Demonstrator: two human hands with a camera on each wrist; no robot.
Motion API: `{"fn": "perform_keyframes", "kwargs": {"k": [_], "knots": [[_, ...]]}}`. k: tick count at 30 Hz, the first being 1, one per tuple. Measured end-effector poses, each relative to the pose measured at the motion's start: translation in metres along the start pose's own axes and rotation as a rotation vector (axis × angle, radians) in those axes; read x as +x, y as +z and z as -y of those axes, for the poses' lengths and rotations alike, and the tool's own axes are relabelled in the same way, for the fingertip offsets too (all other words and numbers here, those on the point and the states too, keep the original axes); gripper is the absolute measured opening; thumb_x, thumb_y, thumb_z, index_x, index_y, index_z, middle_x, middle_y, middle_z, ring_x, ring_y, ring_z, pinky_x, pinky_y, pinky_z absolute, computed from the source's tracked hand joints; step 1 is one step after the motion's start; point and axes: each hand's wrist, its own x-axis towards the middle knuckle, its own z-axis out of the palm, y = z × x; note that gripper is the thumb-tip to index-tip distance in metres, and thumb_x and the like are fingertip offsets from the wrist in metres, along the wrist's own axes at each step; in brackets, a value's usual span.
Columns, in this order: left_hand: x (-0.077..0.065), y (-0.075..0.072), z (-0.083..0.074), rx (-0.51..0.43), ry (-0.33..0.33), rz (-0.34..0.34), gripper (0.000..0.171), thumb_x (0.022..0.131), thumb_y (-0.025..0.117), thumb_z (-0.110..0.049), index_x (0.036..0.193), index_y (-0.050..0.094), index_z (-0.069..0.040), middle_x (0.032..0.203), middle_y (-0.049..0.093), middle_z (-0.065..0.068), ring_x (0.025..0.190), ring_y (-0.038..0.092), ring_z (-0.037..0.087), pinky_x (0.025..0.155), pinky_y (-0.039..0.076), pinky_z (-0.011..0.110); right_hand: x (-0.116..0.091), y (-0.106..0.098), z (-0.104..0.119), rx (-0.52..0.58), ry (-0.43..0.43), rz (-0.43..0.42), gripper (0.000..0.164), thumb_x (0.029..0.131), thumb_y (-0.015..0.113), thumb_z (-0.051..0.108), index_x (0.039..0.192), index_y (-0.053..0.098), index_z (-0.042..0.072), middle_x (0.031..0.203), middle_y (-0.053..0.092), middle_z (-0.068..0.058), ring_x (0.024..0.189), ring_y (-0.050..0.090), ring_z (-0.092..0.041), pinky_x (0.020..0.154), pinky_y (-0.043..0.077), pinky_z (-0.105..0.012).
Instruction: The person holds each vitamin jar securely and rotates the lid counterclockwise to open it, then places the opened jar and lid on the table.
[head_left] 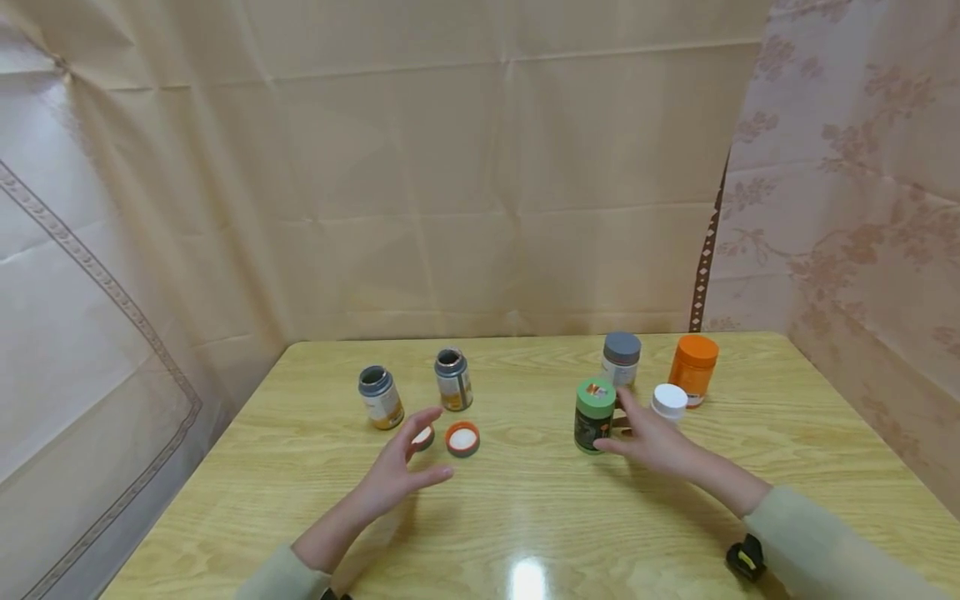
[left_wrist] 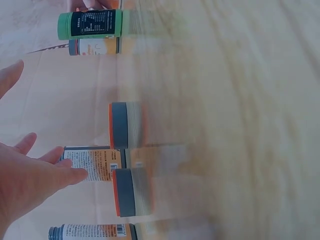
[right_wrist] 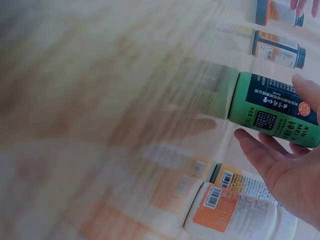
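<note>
On the right of the table my right hand [head_left: 654,442] has its thumb and fingers round a green-lidded jar [head_left: 596,414] with a dark label. The jar [right_wrist: 270,107] is upright, its base meeting its reflection on the tabletop in the right wrist view. Whether every finger presses on it is hidden. My left hand [head_left: 392,473] hovers with thumb and fingers spread, holding nothing. Nearest to it are two upturned lids, one lid [head_left: 462,439] showing an orange rim and the other lid [head_left: 424,437] partly behind the fingers. Two uncapped bottles, a left bottle [head_left: 381,398] and a right bottle [head_left: 453,382], stand beyond.
Behind my right hand stand a grey-capped bottle [head_left: 621,358], an orange jar [head_left: 693,371] and a white-capped bottle [head_left: 669,402], close together. The wooden tabletop [head_left: 525,500] ends at a beige cloth [head_left: 480,208] hanging at the back.
</note>
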Motion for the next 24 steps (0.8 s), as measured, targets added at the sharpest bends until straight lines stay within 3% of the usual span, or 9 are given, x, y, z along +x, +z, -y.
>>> {"fn": "perform_keyframes", "kwargs": {"k": [7,16,24], "knots": [[-0.0003,-0.0021,0.0003,0.003,-0.030,-0.007,0.072,0.082,0.076,-0.003,0.144,0.037,0.001,0.148,0.037,0.020,0.136,0.030,0.043,0.108,0.018,0.063,0.0054,0.0018,-0.0029,-0.007,0.012,0.024,0.072,0.088,0.074,0.023,0.137,0.030,-0.004,0.131,0.048,-0.035,0.107,0.059,-0.046,0.085,0.051,-0.049],[-0.0001,-0.0031,-0.0006,0.019,-0.032,-0.011,0.073,0.082,0.076,-0.003,0.144,0.036,0.001,0.148,0.036,0.021,0.137,0.030,0.040,0.107,0.019,0.064,0.0091,0.0012,-0.0040,0.046,0.032,0.063,0.075,0.089,0.072,0.024,0.140,0.026,-0.006,0.131,0.047,-0.035,0.111,0.056,-0.046,0.084,0.053,-0.045],[0.0028,-0.0034,-0.0060,0.054,-0.078,-0.015,0.077,0.082,0.078,-0.009,0.146,0.035,-0.003,0.150,0.036,0.015,0.138,0.028,0.038,0.107,0.022,0.064,0.0095,-0.0014,0.0038,0.004,0.019,0.045,0.074,0.093,0.067,0.027,0.143,0.024,-0.006,0.132,0.049,-0.032,0.113,0.055,-0.044,0.090,0.047,-0.055]]}}
